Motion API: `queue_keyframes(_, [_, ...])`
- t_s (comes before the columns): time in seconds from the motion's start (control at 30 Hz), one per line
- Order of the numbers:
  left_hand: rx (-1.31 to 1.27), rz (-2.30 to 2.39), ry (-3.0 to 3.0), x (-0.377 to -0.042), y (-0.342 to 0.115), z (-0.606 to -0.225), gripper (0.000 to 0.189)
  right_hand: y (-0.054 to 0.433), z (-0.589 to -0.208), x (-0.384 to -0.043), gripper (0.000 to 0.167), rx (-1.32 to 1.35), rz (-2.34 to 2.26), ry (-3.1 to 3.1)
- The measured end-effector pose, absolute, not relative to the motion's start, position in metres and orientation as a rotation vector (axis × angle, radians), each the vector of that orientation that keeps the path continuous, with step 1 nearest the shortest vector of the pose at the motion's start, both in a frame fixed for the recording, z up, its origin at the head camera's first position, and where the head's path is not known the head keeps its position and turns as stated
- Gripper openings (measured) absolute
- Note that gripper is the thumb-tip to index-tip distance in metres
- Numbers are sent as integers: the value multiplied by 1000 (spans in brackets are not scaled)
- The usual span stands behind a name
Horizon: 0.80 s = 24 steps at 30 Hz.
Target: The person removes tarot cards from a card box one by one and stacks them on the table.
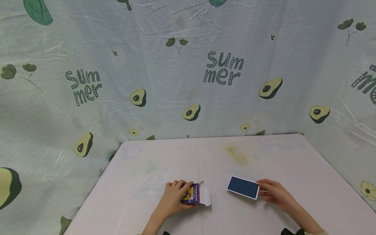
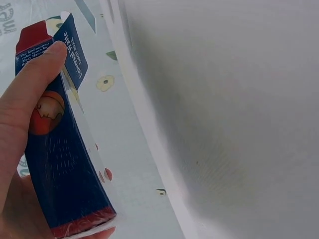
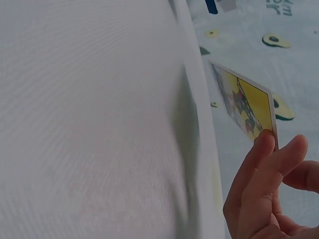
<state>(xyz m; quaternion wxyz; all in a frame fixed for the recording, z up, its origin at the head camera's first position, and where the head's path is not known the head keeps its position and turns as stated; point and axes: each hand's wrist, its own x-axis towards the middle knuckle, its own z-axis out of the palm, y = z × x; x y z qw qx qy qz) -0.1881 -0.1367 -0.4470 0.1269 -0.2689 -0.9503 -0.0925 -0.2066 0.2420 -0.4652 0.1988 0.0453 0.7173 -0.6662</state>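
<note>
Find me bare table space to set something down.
The table is free behind the box and card, back to the printed backdrop, and outside each forearm. A gap separates box and card. Crowded: the near middle, where the left hand holds the box, the right hand the card.

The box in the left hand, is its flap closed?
No, in the head view the box has a white flap sticking out from its open end.
</note>
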Motion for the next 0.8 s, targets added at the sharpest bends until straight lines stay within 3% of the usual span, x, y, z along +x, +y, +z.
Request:
queue_keyframes(0.17, [-779,-268,-2765,-187,-137,-448,75,254,-466,-205,17,167,-1895,1983])
queue_keyframes(0.4, [-767,-267,-2763,-185,-137,-449,75,270,-468,-204,43,305,-1908,1989])
queue_keyframes(0.67, [-745,-279,-2780,-184,-139,-448,75,289,-469,-204,6,328,-1996,1954])
queue_keyframes(0.8, [-740,-285,-2789,-183,-139,-447,75,295,-468,-205,8,346,-2045,1925])
